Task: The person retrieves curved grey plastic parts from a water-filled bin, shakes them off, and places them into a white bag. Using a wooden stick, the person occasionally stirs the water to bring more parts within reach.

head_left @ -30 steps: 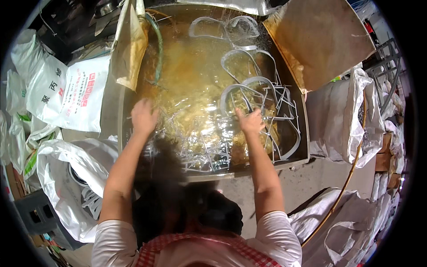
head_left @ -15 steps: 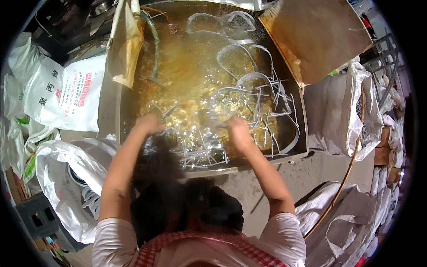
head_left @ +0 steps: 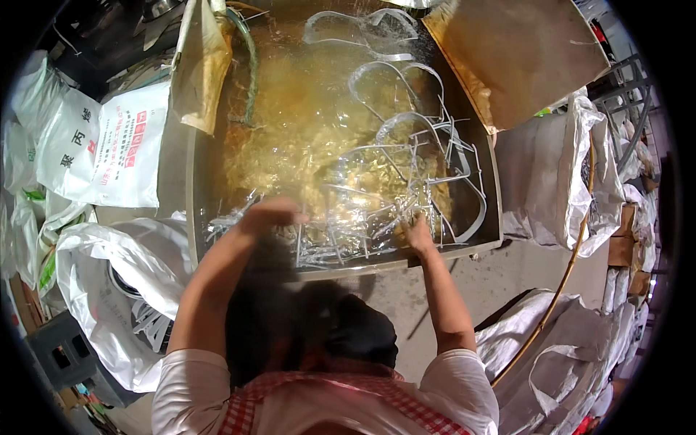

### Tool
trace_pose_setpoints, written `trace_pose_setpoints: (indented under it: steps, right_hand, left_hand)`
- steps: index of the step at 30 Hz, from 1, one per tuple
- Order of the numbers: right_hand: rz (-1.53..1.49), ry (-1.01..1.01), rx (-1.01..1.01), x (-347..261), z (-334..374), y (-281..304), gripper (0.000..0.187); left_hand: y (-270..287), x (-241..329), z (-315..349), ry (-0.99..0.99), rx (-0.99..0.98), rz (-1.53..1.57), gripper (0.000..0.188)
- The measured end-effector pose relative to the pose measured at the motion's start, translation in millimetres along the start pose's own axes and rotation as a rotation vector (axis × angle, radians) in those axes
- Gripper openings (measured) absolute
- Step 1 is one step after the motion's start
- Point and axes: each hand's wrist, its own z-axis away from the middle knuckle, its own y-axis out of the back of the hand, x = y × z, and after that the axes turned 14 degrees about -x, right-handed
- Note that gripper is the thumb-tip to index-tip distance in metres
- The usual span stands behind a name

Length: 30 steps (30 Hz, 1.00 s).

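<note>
Well, from my seat I see thin pale strips (head_left: pixel 319 256) lying in the tank's (head_left: pixel 362 270) water (head_left: pixel 283 109), on both sides of my left hand (head_left: pixel 272 214), whose blurred fingers I cannot read. My right hand (head_left: pixel 418 233) points its fingers in among strips near the front rim; whether they pinch one, I cannot tell.
</note>
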Motion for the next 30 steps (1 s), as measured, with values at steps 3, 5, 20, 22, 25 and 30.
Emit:
trace_pose_setpoints:
  steps: [3, 5, 20, 22, 25, 30]
  right_hand:
    - [0.045, 0.069, -0.541, -91.1, 36.7, 0.2, 0.036]
    - [0.172, 0.124, -0.590, -99.3, 43.0, -23.1, 0.035]
    - [0.505, -0.201, 0.228, -0.2, 2.2, 35.6, 0.069]
    - [0.483, -0.195, 0.194, 5.6, -6.4, 35.1, 0.065]
    - [0.377, -0.389, 0.039, 7.5, -12.2, 38.6, 0.053]
    - [0.304, -0.177, -0.417, -21.6, 5.9, 37.2, 0.022]
  left_hand:
    - [-1.4, 44.1, 17.5, 0.295, 0.311, -0.388, 0.043]
    - [-6.8, 51.7, -1.4, 0.159, 0.482, -0.370, 0.042]
    - [-29.2, 76.8, -27.5, -0.089, 0.027, -0.291, 0.028]
    - [-25.9, 77.7, -32.1, 0.041, -0.011, -0.271, 0.027]
    - [-35.6, 83.8, -30.4, 0.076, 0.316, -0.038, 0.030]
    - [-46.8, 68.6, -77.1, 0.048, 0.046, -0.149, 0.037]
